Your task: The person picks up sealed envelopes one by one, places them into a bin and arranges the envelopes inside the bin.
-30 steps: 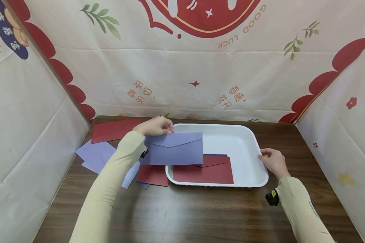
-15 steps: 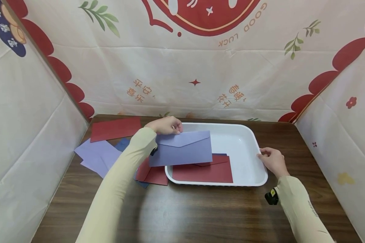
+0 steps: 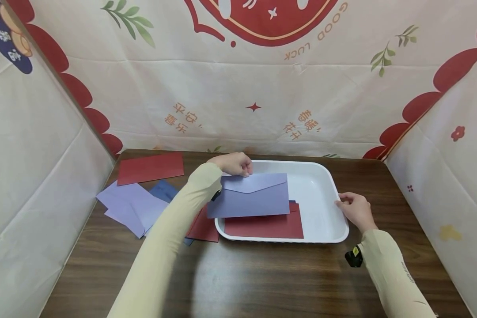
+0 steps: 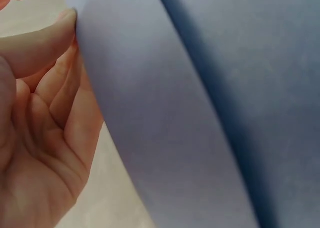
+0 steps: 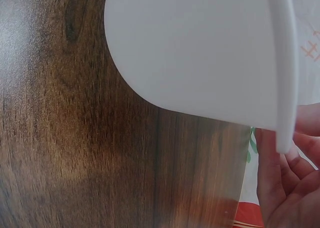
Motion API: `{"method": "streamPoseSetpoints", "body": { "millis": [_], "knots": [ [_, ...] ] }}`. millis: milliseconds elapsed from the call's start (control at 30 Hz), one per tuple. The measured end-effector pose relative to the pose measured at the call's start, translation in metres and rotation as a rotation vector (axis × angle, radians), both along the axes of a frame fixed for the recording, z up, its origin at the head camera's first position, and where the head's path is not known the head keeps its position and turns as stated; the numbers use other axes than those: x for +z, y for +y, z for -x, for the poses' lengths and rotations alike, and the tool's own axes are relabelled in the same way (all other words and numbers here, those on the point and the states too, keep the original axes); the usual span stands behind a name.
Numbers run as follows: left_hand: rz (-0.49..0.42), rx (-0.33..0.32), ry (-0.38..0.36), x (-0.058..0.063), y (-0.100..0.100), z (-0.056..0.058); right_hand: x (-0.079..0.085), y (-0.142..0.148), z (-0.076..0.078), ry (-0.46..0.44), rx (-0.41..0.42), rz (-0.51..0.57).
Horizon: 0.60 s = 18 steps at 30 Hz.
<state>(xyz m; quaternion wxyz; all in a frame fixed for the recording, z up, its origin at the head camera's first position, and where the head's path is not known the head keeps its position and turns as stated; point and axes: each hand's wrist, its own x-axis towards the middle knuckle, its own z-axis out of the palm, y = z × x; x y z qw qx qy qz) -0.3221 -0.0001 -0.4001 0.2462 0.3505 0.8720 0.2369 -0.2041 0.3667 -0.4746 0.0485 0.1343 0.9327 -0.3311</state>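
Note:
My left hand pinches the top edge of a lavender envelope, its flap side facing me. In the left wrist view the thumb presses the edge of that envelope. It hangs over the left part of a white tray, overlapping a red envelope that lies inside. A bit of dark blue shows behind the red one. My right hand grips the tray's right rim; in the right wrist view its fingers reach round the rim.
Left of the tray lie lavender envelopes, a blue envelope and a red envelope. Another red envelope lies against the tray's left side, with blue under it. Printed cloth walls enclose the wooden table.
My left hand has carried the lavender envelope rightward, further over the tray, uncovering the blue envelope on the left. The right hand keeps its grip on the rim.

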Motion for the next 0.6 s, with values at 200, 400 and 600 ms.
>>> {"method": "streamPoseSetpoints", "body": {
  "millis": [200, 400, 600],
  "knots": [
    [0.029, -0.021, 0.004, -0.002, 0.013, 0.002, -0.001, 0.000, 0.001, 0.002, -0.003, -0.002],
    [0.062, -0.048, 0.005, -0.007, 0.026, 0.003, -0.001, 0.000, 0.000, 0.014, 0.002, -0.010],
    [0.065, -0.067, 0.006, -0.009, 0.039, 0.003, -0.001, 0.000, 0.000, 0.044, 0.009, -0.018]
  ]
}}
